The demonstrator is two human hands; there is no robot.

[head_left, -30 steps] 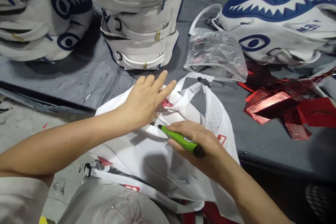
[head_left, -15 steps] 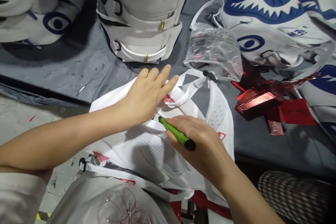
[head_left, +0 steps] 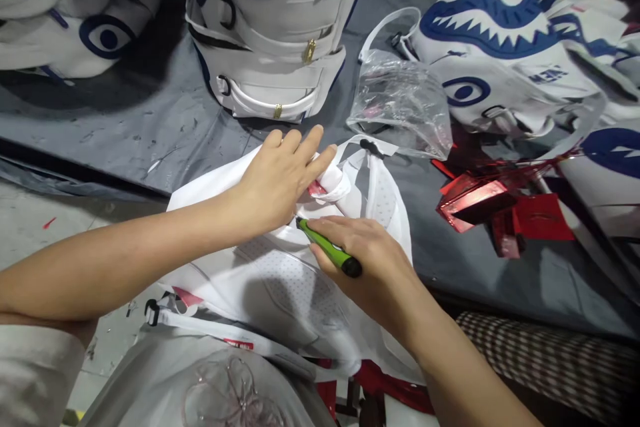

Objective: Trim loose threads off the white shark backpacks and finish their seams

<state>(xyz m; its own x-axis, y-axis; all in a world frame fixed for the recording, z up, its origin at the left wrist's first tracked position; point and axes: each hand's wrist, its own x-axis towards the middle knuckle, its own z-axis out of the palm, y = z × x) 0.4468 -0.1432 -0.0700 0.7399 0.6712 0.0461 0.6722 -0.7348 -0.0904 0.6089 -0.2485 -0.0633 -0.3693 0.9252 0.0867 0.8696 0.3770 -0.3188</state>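
A white bag point(head_left: 280, 280) with perforated panels and white straps point(head_left: 360, 173) lies at the near edge of the grey table. My left hand point(head_left: 280, 180) presses flat on its upper part, fingers spread, next to a small red tag. My right hand point(head_left: 365, 260) rests on the bag just below and holds a green pen-shaped tool point(head_left: 325, 248), its dark tip pointing up-left toward my left hand.
A crumpled clear plastic bag point(head_left: 400, 103) lies beyond the straps. White bags with blue shark-face print point(head_left: 495, 47) sit at right and far left, a stack of white bags point(head_left: 273, 33) at top centre. Red shiny packaging point(head_left: 495, 207) lies right. A grey cover point(head_left: 125, 127) spreads over the table.
My right hand with the green tool has slid up-left, closer to my left hand. The strap under my left fingers has bunched. The view shifted slightly.
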